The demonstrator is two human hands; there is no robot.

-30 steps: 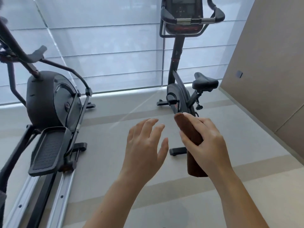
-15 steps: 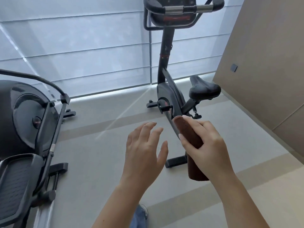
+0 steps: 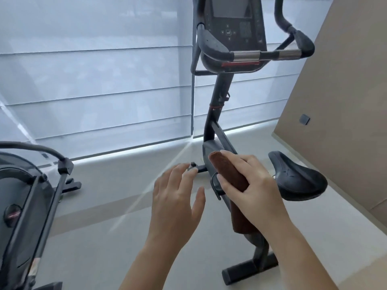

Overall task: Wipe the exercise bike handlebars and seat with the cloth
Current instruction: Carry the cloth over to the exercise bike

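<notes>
The right hand (image 3: pixel 249 185) grips the brown cloth (image 3: pixel 228 174), ready to wipe. The left hand (image 3: pixel 178 197) is empty, fingers spread. The seat (image 3: pixel 293 176) is near on the right; the handlebars (image 3: pixel 261 54) are far, up high.

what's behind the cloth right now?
The bike's frame and a pedal show at the edges of the cloth. The cloth and the right hand gripping it cover the frame's middle, so that part cannot be seen.
</notes>
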